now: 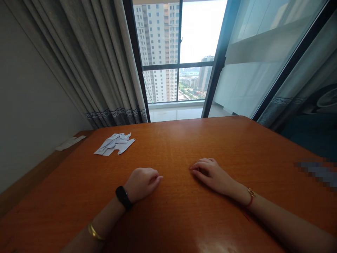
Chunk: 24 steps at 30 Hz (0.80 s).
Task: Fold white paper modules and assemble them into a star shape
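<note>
My left hand (143, 183) rests on the wooden table (173, 218), its fingers curled into a loose fist with nothing visible in it. A black band and a gold bangle are on that wrist and forearm. To the right, my right hand (210, 174) lies on the tabletop with its fingers bent and drawn together; nothing shows in them. A red string bracelet with a gold piece circles the right wrist. Beyond my left hand, at the table's far left, lies a loose pile of torn white paper (114, 143). Neither hand touches the paper.
A flat pale item (70, 143) lies by the wall at the left edge. Grey curtains (105, 63) hang behind the table, beside a glass door and window. A pixelated patch (318, 172) covers something at the right. A fan (328, 97) stands in the dark right corner.
</note>
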### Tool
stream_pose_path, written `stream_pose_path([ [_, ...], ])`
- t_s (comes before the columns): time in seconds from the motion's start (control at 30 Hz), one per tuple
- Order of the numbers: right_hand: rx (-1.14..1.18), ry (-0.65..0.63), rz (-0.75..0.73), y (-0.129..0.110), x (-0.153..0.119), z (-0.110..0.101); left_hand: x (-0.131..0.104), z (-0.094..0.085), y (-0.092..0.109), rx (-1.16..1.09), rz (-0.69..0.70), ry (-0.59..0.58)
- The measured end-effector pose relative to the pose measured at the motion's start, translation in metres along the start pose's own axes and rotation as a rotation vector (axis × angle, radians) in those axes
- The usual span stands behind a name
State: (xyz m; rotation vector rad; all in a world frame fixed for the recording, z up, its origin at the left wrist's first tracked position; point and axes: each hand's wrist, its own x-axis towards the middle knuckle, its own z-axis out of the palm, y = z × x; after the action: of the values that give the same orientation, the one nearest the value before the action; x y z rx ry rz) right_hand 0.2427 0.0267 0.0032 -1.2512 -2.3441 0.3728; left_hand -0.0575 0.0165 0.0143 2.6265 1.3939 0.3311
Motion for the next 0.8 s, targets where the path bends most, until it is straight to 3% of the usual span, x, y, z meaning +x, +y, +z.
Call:
stream_pose_path([
  [0.8,0.005,-0.024,0.011,-0.0009,0.0003,-0.0003,0.0013,0.0007,-0.0001,-0.003,-0.015,-0.025],
])
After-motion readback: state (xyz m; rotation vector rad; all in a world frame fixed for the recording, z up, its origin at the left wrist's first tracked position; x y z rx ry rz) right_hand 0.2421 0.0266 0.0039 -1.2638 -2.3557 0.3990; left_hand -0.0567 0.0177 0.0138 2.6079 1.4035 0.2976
